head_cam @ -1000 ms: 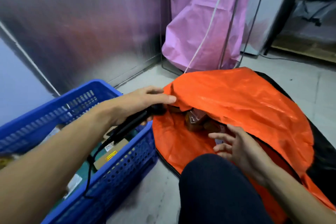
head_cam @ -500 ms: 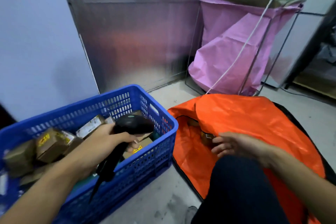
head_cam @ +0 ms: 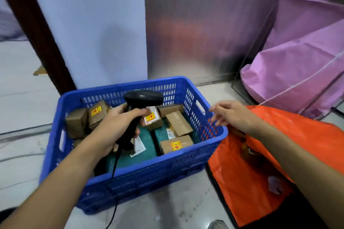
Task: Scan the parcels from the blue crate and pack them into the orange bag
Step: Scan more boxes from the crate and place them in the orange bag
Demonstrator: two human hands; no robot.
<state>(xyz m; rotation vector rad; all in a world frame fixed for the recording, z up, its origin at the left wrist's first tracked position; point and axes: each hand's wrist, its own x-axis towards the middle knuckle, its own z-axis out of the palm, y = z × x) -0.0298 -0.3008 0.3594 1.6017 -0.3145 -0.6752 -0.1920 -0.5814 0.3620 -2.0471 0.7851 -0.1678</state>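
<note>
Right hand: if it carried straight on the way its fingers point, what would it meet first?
Probably the plain brown cardboard parcel inside the blue plastic crate; depth is unclear.

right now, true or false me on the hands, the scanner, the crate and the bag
1. The left hand grips the black scanner over the blue crate. True.
2. The right hand holds a parcel. False: it is empty, fingers spread near the crate's right rim.
3. The crate is empty. False: brown parcels lie in it.
4. The orange bag lies to the right of the crate. True.
5. The scanner is cordless. False: a black cable hangs from its handle.
</note>
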